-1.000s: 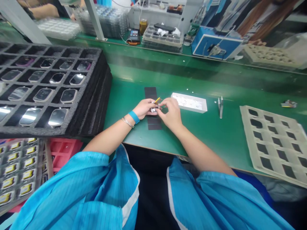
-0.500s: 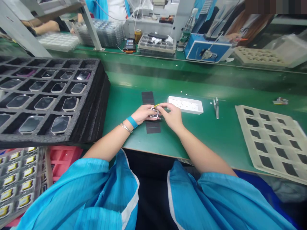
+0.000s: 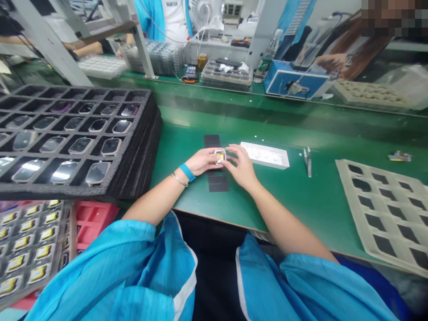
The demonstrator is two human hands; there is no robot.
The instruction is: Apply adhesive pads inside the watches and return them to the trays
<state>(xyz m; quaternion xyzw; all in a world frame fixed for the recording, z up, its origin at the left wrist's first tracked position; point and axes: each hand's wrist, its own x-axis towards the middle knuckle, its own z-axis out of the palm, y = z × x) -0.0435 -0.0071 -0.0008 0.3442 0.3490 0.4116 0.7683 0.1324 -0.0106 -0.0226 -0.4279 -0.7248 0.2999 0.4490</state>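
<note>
Between the fingers of my left hand (image 3: 201, 162) is a small silver watch case (image 3: 220, 152), its inside facing up with a yellow part in it. My left thumb lies over the case. Just to the right is my right hand (image 3: 244, 168), its thumb and fingers apart and curved beside the case's edge; whether they touch it I cannot tell. Beneath the hands lies a dark mat strip (image 3: 218, 183) on the green bench. Behind my right hand is a white tray (image 3: 283, 159) with tiny pieces in it.
Stacked black foam trays (image 3: 133, 156) with square watches stand at left. Below them, a clear tray (image 3: 50, 258) bears yellow-topped parts. Tweezers (image 3: 308, 162) lie right of the white tray. A beige tray (image 3: 354, 205) with dark pieces sits at far right. A co-worker's hand (image 3: 332, 62) shows behind.
The yellow piece, earlier pinched in my right hand, now sits in the watch case. My right fingers have opened away from it. The whole view has shifted slightly.
</note>
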